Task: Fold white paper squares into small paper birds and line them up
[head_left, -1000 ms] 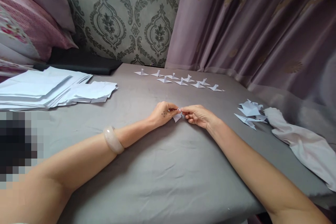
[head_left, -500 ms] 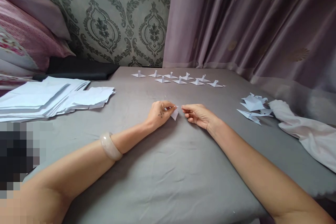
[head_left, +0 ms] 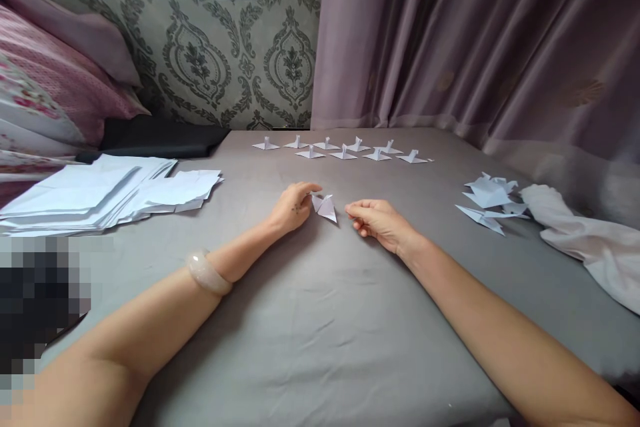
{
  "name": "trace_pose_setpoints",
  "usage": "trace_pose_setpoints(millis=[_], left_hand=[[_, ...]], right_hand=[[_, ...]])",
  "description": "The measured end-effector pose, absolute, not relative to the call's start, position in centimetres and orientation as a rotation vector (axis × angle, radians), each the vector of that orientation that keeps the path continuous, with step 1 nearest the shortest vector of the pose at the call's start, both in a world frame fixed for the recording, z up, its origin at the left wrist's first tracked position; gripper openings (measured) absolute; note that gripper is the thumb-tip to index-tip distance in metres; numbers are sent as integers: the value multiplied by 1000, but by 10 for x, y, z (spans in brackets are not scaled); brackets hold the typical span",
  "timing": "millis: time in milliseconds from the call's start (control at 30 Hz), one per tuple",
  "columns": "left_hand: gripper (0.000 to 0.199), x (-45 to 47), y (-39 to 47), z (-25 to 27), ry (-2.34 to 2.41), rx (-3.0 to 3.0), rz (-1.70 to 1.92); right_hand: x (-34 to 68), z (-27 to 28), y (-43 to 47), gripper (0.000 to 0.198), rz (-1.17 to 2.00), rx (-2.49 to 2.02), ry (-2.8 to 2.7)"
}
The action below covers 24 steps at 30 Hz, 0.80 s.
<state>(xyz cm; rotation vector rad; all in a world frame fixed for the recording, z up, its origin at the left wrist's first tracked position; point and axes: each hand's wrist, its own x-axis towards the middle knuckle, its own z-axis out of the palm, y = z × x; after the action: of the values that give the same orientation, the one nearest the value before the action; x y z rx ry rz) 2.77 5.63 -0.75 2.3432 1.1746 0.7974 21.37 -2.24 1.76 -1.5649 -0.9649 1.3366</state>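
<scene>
A small folded white paper bird [head_left: 327, 207] lies on the grey cloth between my two hands. My left hand [head_left: 296, 205], with a pale bangle on its wrist, is at the bird's left side. Its fingers are apart, and the index finger reaches over the far edge of the paper; I cannot tell whether it touches. To the right of the bird, a short gap away, my right hand [head_left: 373, 219] has thumb and index finger pinched together. Nothing shows between those fingertips. Several finished-looking paper birds [head_left: 343, 153] stand in two rows farther back.
Stacked white paper sheets [head_left: 75, 190] lie at the left, with smaller torn pieces [head_left: 187, 188] beside them. More folded papers [head_left: 487, 193] are heaped at the right, near a crumpled pale cloth [head_left: 590, 240]. A black folded item [head_left: 165, 137] rests at the back left. Curtains [head_left: 425, 33] hang behind.
My left hand has loosened its grip on the paper bird and shifted slightly left and away, so more of the bird shows. My right hand stays nearly in place, still pinched.
</scene>
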Motion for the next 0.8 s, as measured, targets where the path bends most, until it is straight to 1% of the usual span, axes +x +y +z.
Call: trace_pose_setpoints(millis=[100,200,267,400,500,600,667,800], left_hand=[[28,25,62,-8,1090,2438,702],[23,25,55,-7,1189,2456,695],[22,27,47,-5,1278,2400,680],[30,33,29,3,1315,2129,624],[29,37,24,7,1246,1980,579],[28,39,28,5,1273,1968,596],[28,39,32,2,1256,2042,663],[25,40,38,-3,1133,2150,789]], right_hand=[[212,20,-26,14,1265,-1612,-1048],[214,22,-29,13,1176,-1665,-1124],[216,22,-30,13,1092,-1688,-1164],[219,17,-29,14,846,-1721,-1335],[218,13,-27,20,694,-1762,-1526],[216,7,-22,26,556,-1783,-1655],[215,3,-17,23,498,-1776,-1726],[215,-2,-9,11,473,-1743,-1851]])
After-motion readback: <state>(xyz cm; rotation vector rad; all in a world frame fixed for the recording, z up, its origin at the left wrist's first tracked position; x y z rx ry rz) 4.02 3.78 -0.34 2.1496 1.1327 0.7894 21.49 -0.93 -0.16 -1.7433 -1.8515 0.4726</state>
